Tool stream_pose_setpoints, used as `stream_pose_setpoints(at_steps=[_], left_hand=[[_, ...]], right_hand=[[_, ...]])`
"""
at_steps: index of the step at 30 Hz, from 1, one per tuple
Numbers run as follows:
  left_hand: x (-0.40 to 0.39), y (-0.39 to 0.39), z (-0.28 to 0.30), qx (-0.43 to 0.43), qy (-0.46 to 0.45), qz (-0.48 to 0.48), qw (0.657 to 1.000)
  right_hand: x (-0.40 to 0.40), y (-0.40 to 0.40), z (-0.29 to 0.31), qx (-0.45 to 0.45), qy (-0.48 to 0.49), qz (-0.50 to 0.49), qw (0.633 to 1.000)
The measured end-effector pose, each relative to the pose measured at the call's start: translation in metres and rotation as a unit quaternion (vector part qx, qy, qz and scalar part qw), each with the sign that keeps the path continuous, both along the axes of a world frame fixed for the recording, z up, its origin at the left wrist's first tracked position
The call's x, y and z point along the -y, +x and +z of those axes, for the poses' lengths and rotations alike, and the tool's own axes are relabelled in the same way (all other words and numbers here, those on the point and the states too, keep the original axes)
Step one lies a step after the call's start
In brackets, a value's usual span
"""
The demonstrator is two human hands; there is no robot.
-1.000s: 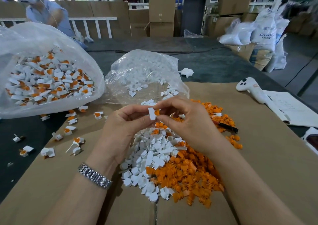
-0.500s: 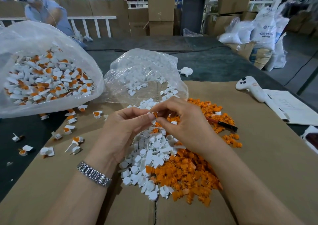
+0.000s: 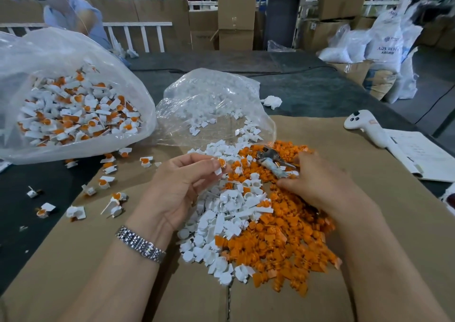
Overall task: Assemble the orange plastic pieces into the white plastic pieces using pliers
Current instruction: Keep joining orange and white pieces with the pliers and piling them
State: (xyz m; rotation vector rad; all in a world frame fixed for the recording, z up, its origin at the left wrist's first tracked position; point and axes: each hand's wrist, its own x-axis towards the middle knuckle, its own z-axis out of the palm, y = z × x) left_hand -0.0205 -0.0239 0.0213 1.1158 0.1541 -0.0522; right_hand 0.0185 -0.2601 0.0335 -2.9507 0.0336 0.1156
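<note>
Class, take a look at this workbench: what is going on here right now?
A person is fitting orange plastic pieces into white ones. The left hand pinches a white piece with an orange insert at its fingertips. The right hand reaches onto the mixed pile and closes on the pliers lying there. A big clear bag of finished pieces sits to the left, and a smaller bag of white pieces lies behind the pile.
</note>
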Motion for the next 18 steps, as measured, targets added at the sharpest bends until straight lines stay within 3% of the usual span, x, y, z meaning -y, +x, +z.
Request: stream_pose_setpoints(at_steps=[5,12,15,18], left_hand=[[-0.001,-0.001,0.001,-0.005,-0.014,-0.008,1.000],[0.002,-0.002,0.003,0.010,0.000,0.035,0.999],[0.003,-0.001,0.004,0.039,-0.007,0.057,0.998],[0.004,-0.002,0.005,0.052,0.003,0.064,0.997]], right_hand=[[-0.004,-0.001,-0.002,0.021,-0.046,0.003,0.999],[-0.007,-0.010,0.016,0.089,0.132,0.047,0.986],[-0.011,-0.023,0.031,0.020,0.241,0.137,0.960],[-0.022,-0.032,0.036,-0.086,0.248,0.199,0.944]])
